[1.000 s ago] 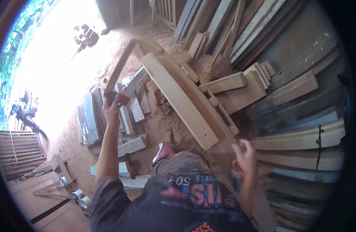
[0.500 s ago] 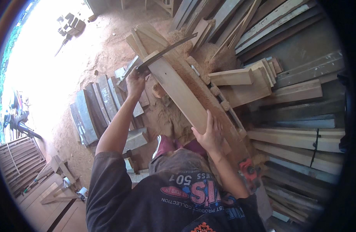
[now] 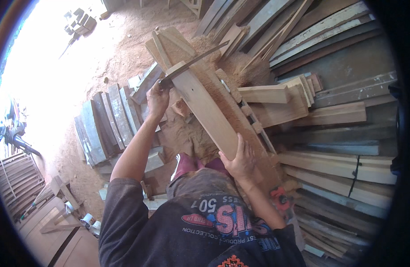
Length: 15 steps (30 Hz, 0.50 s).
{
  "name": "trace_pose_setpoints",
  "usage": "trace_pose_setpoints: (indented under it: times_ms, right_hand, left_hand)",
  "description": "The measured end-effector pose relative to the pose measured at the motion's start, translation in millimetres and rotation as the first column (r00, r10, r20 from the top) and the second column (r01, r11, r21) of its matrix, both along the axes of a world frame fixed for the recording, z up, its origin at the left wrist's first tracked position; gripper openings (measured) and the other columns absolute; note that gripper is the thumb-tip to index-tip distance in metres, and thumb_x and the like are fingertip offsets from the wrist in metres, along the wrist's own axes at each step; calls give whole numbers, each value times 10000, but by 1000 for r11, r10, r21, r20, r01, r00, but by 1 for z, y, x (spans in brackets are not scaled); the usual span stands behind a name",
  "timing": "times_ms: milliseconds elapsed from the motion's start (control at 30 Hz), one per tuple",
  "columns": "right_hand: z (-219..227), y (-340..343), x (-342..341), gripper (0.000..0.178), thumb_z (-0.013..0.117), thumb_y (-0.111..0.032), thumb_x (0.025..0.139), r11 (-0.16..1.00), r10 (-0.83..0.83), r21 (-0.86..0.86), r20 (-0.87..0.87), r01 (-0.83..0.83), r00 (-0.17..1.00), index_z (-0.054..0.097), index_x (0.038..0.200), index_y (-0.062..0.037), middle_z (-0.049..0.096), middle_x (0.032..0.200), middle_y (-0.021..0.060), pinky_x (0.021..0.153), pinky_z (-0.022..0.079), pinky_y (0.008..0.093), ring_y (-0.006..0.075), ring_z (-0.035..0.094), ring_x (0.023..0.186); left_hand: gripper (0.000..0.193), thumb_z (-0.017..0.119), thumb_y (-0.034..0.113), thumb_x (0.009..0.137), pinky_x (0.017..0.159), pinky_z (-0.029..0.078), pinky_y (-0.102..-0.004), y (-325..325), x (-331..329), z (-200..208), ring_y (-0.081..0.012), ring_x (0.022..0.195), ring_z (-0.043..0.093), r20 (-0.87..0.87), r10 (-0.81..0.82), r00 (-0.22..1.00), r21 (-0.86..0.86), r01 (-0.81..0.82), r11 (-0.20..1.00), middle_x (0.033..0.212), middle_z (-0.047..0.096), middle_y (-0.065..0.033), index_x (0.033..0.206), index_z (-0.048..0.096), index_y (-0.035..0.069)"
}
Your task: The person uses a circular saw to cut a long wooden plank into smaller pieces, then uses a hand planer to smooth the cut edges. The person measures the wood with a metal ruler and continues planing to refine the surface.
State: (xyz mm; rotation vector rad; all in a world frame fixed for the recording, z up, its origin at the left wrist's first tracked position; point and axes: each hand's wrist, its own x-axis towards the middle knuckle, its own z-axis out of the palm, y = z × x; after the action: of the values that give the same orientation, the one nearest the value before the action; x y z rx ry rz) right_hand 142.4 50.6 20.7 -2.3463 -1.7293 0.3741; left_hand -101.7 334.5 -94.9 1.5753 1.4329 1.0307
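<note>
A pale, smooth wooden board point(image 3: 205, 107) lies slantwise over a long sawdust-covered plank point(image 3: 222, 95), with its near end toward me. Across its far part runs a long, thin, dark metal blade, which looks like a try square point(image 3: 198, 58). My left hand point(image 3: 157, 99) is closed on the left end of that square, beside the board's left edge. At the near end, my right hand point(image 3: 239, 159) grips the board, its thumb on the left and its fingers over the top and right side. The fingertips of my left hand are partly hidden.
A red power tool point(image 3: 281, 198) sits by my right forearm. Stacked timber point(image 3: 338, 162) fills the right side, with cut blocks point(image 3: 265, 94) nearer the plank. Grey offcuts point(image 3: 108, 118) lie on the sandy ground at left. Sawdust point(image 3: 200, 42) is heaped around the plank's far end.
The view has shifted slightly. Both hands keep nearly the same places on the square and the board, and the square still lies across the board.
</note>
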Motion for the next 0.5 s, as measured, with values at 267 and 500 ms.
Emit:
trace_pose_setpoints:
  times_ms: [267, 500]
  right_hand:
    - [1, -1, 3, 991, 860, -472, 854, 1000, 20, 19, -80, -18, 997, 393, 1609, -32, 626, 1348, 272, 1022, 502, 570, 451, 629, 1225]
    - [27, -90, 54, 1165, 918, -527, 801, 997, -2, -72, -255, -17, 967, 316, 1657, -14, 488, 1544, 297, 1182, 412, 586, 476, 475, 1452]
  left_hand:
    - [288, 747, 79, 952, 710, 581, -420, -104, 20, 44, -277, 795, 764, -199, -44, 979, -12, 42, 999, 969, 797, -198, 1237, 765, 39]
    - [165, 754, 62, 971, 727, 586, -389, -243, 76, 56, -276, 825, 767, -27, -58, 998, -128, 54, 990, 933, 779, -167, 1134, 753, 38]
